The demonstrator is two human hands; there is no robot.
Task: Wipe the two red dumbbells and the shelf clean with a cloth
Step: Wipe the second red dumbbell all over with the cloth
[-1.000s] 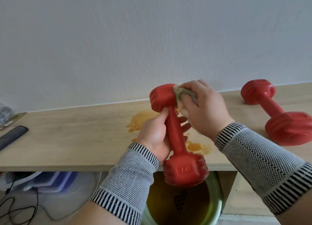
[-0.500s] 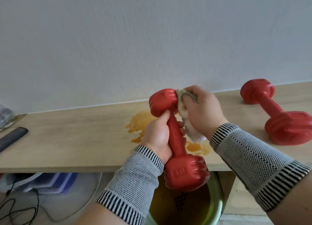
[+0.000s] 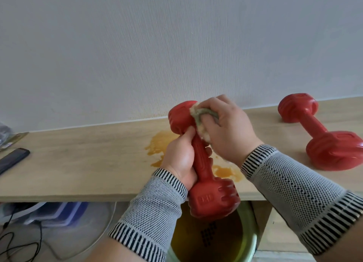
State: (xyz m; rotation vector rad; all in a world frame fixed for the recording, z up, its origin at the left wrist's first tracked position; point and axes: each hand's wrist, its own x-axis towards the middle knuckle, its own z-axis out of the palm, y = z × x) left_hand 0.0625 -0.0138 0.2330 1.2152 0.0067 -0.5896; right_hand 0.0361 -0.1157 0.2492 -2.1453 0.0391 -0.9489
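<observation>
My left hand [image 3: 181, 157] grips the handle of a red dumbbell [image 3: 212, 199], held nearly upright above the front edge of the wooden shelf [image 3: 78, 163]. My right hand [image 3: 229, 132] presses a crumpled yellowish-green cloth [image 3: 200, 118] against the dumbbell's upper head and the top of its handle. The second red dumbbell [image 3: 324, 136] lies on the shelf at the right, apart from both hands. An orange spill [image 3: 159, 145] stains the shelf behind and beside the held dumbbell.
A dark phone-like slab [image 3: 13, 159] lies at the shelf's left end. Below the shelf edge stands a green bucket [image 3: 249, 246] with yellowish liquid, under the held dumbbell. Cables and a blue-white item [image 3: 57, 212] lie on the floor at the left.
The right hand with the cloth slid down to the handle, then back up against the dumbbell's upper head. The dumbbell stays in my left hand, shifted only slightly.
</observation>
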